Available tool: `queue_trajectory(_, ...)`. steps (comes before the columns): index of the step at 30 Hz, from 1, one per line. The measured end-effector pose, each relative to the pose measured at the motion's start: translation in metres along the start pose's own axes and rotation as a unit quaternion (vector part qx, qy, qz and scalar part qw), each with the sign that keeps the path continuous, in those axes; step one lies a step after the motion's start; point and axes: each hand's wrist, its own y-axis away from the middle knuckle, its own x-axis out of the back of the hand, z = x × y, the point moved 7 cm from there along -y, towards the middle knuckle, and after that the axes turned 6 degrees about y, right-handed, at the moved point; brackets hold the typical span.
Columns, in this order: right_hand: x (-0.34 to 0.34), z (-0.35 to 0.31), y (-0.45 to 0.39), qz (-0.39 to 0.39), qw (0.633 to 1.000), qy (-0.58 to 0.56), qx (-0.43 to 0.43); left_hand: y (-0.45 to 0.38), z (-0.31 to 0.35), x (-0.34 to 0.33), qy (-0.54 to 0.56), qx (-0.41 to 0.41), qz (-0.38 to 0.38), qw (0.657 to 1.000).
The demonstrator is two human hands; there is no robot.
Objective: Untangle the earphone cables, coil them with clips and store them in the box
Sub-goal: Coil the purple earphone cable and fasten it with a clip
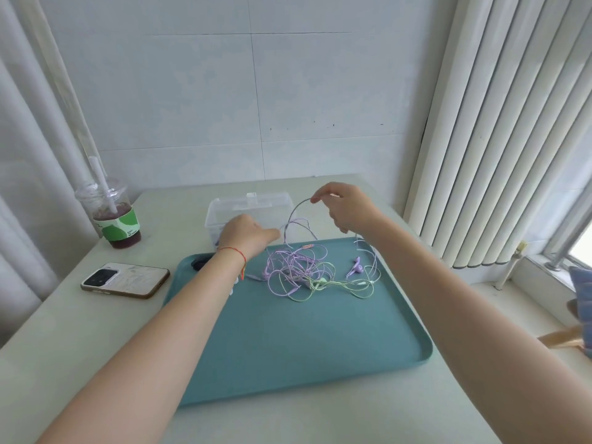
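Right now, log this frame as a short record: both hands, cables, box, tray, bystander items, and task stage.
left hand: pinches a purple cable strand above the tray's far edge
right hand: pinches the same purple cable loop, raised higher
earphone cables: purple and green, tangled in one pile on the tray
box: clear plastic, beyond the tray; contents not readable
tray: teal, on the table
phone: face down, left of the tray
drink cup: with straw, far left
task stage: untangling; nothing coiled yet
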Motion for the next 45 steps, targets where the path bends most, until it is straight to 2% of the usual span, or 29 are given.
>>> queue_trajectory(2, -0.005, -0.006, 0.003, -0.038, 0.999, 0.030, 0.002, 0.006, 0.018, 0.011, 0.060, -0.066, 0.066, 0.994)
queue_trajectory(3, -0.009, -0.009, 0.004, -0.057, 0.998, 0.036, 0.004, 0.010, 0.031, 0.011, 0.115, -0.114, 0.058, 0.985)
queue_trajectory(5, -0.013, -0.016, 0.008, -0.074, 0.995, 0.060, 0.017, 0.021, 0.058, 0.002, 0.201, -0.172, -0.027, 0.964)
queue_trajectory(7, -0.011, -0.023, 0.010, -0.060, 0.992, 0.098, 0.044, 0.028, 0.071, -0.008, 0.253, -0.164, -0.100, 0.948)
queue_trajectory(10, 0.003, -0.016, 0.004, 0.015, 0.996, 0.071, 0.052, 0.022, 0.064, -0.003, 0.260, -0.140, -0.102, 0.950)
queue_trajectory(13, 0.029, 0.014, -0.003, 0.147, 0.989, 0.018, -0.026, 0.016, 0.051, 0.003, 0.226, -0.119, -0.119, 0.960)
queue_trajectory(15, 0.037, 0.032, -0.004, 0.193, 0.978, 0.019, -0.076, 0.013, 0.045, 0.006, 0.218, -0.113, -0.134, 0.960)
queue_trajectory(18, 0.033, 0.043, -0.008, 0.184, 0.973, 0.087, -0.105, 0.009, 0.038, 0.008, 0.199, -0.110, -0.162, 0.960)
queue_trajectory(20, 0.024, 0.038, -0.009, 0.153, 0.968, 0.174, -0.098, 0.010, 0.037, 0.007, 0.179, -0.115, -0.177, 0.961)
queue_trajectory(22, 0.012, 0.016, -0.006, 0.135, 0.963, 0.231, -0.022, 0.011, 0.039, 0.008, 0.161, -0.123, -0.156, 0.967)
queue_trajectory(24, -0.006, -0.015, 0.001, 0.106, 0.967, 0.208, 0.102, 0.012, 0.043, 0.009, 0.153, -0.132, -0.131, 0.971)
queue_trajectory(26, -0.026, -0.035, 0.008, 0.036, 0.968, 0.182, 0.172, 0.015, 0.048, 0.007, 0.167, -0.139, -0.127, 0.968)
queue_trajectory(29, -0.036, -0.039, 0.012, -0.024, 0.976, 0.161, 0.144, 0.017, 0.050, 0.006, 0.181, -0.143, -0.105, 0.967)
queue_trajectory(34, -0.033, -0.026, 0.008, -0.019, 0.982, 0.168, 0.086, 0.013, 0.038, 0.012, 0.194, -0.128, -0.054, 0.971)
queue_trajectory(37, -0.024, -0.013, 0.005, -0.013, 0.991, 0.128, 0.047, 0.010, 0.029, 0.016, 0.218, -0.115, -0.037, 0.969)
queue_trajectory(39, -0.017, -0.004, 0.004, -0.002, 0.995, 0.091, 0.034, 0.006, 0.023, 0.021, 0.277, -0.106, -0.018, 0.955)
queue_trajectory(43, -0.010, 0.017, 0.003, 0.006, 0.999, 0.042, -0.008, -0.004, 0.008, 0.030, 0.430, -0.077, 0.004, 0.900)
queue_trajectory(45, -0.004, 0.026, 0.000, 0.036, 0.998, 0.033, -0.028, -0.004, 0.004, 0.033, 0.421, -0.077, 0.022, 0.903)
